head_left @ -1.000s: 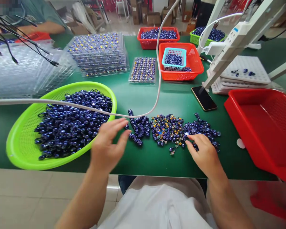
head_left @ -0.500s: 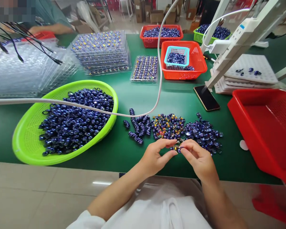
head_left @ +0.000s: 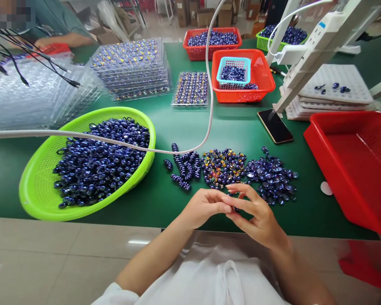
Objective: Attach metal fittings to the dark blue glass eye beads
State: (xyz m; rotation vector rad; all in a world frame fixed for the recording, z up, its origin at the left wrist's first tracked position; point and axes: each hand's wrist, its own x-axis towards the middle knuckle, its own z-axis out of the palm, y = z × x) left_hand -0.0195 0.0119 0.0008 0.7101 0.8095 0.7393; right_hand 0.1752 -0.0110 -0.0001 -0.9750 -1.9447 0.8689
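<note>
My left hand (head_left: 206, 207) is closed in a pinch above the front edge of the green table. My right hand (head_left: 258, 216) meets it, its thumb and index finger at the left fingertips and its other fingers partly spread. Between them shows a sliver of a small dark blue piece (head_left: 236, 209); fingers hide the rest. Just beyond the hands lies a pile of small blue beads with yellow and red bits (head_left: 224, 165). Flat shiny blue pieces (head_left: 274, 180) are heaped to its right. Ridged stacks of blue pieces (head_left: 187, 165) lie to its left.
A lime green basket (head_left: 34, 186) full of dark blue loops stands left. The red bin (head_left: 333, 178) is at right, near a phone (head_left: 275, 126). Behind are filled clear trays (head_left: 130, 72) and an orange basket (head_left: 263, 72). A white cable (head_left: 211, 97) hangs across. Another person sits opposite.
Both hands have drawn slightly toward me, off the bead pile. The right fingers have spread and now overlap the left fingertips. The beaded piece that showed between them is now mostly hidden.
</note>
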